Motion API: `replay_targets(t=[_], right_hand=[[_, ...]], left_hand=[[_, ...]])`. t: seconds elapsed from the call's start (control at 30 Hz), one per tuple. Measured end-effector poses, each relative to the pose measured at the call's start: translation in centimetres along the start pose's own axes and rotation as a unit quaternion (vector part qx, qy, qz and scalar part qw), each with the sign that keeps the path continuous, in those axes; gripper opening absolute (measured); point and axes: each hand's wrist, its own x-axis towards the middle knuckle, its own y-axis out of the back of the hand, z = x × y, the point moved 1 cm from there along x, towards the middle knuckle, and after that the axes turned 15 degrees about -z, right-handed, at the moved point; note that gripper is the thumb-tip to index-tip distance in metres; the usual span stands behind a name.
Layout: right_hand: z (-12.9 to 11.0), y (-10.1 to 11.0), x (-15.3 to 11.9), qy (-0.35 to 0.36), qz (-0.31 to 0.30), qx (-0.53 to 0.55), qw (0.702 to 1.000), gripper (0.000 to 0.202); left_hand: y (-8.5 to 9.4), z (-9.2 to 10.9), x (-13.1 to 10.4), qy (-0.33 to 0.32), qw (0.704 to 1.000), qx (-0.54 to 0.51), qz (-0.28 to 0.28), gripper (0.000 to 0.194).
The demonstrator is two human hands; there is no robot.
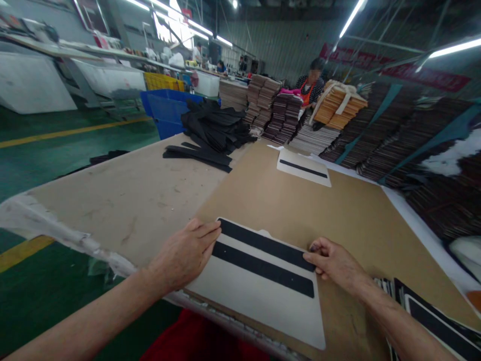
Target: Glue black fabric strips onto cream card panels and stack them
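Note:
A pale grey card (259, 301) lies on a brown board (300, 210) near the table's front edge. Two black strips (263, 255) run across the card, side by side. My left hand (186, 253) lies flat with its fingers pressing the left ends of the strips. My right hand (332, 260) has its fingers curled at the right end of the upper strip, touching it. Neither hand lifts anything.
A second pale card with one black strip (304, 169) lies farther back on the board. Loose black strips (210, 135) are heaped at the table's far left. Tall stacks of dark and tan pieces (376, 135) line the right side. A person (311, 82) works beyond them. A blue crate (165, 113) stands on the floor.

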Motion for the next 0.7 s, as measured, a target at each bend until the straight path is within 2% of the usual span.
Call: replay_targets(t=[0.33,0.7], right_hand=[[0.59,-0.31,0.27,0.017,0.023,0.013,1.0,0.021],[0.3,-0.35,0.4,-0.003,0.031,0.01,0.999,0.016]], left_hand=[[-0.83,-0.55,-0.04,-0.008,1.0,-0.02,0.017,0.037],[-0.69,-0.5,0.05,-0.01,1.0,0.001,0.012,0.037]])
